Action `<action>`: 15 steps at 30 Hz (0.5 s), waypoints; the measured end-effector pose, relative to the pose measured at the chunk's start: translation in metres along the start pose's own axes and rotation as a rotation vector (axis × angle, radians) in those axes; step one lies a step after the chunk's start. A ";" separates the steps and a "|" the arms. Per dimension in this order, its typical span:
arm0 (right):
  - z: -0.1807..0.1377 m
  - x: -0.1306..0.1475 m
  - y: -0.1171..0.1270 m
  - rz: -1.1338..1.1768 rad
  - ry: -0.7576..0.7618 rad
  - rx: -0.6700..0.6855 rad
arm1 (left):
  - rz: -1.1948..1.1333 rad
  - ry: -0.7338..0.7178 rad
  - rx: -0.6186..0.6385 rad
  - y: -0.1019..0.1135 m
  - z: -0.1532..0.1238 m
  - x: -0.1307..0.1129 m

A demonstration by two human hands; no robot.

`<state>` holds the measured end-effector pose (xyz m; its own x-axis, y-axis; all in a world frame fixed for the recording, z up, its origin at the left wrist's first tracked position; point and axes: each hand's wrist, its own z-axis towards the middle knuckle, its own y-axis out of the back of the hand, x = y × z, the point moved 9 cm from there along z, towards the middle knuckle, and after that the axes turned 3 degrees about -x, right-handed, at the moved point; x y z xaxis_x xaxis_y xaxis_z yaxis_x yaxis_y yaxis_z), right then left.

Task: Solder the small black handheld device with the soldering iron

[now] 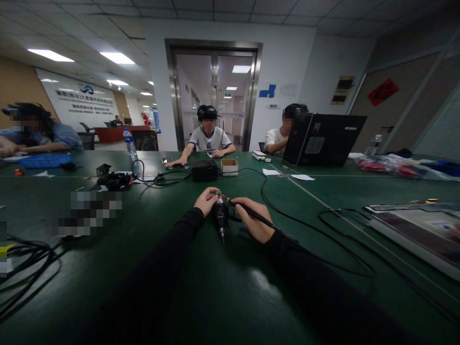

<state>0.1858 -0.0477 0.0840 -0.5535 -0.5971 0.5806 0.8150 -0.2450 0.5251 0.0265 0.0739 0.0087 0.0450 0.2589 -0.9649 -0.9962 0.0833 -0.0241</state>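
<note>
My left hand [206,200] is closed in a pinch on a small part with red and green wires [219,194], just above a dark cylindrical tool [220,216] whose metal tip points toward me. My right hand [254,218] is wrapped round a thin black pen-like tool [256,215] whose cord trails off to the right; its front end meets the wired part. Both hands hover over the green table [215,287], close together at its middle. Both sleeves are black.
A black box [204,170] and a small cardboard box [229,166] sit beyond my hands. Black cables [323,225] loop to the right, more [21,258] at left. A laptop [323,139] and a flat tray [420,230] are at right. Three people sit across and left.
</note>
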 end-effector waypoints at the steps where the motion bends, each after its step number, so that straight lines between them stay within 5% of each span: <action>1: 0.000 -0.001 0.001 0.003 -0.004 -0.007 | -0.008 0.003 0.002 0.000 0.000 0.000; 15: 0.000 -0.002 0.002 0.006 -0.014 -0.021 | 0.005 -0.004 0.013 0.000 0.000 -0.001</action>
<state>0.1884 -0.0468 0.0844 -0.5511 -0.5880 0.5920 0.8215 -0.2579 0.5086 0.0268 0.0737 0.0094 0.0405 0.2629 -0.9640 -0.9954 0.0941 -0.0162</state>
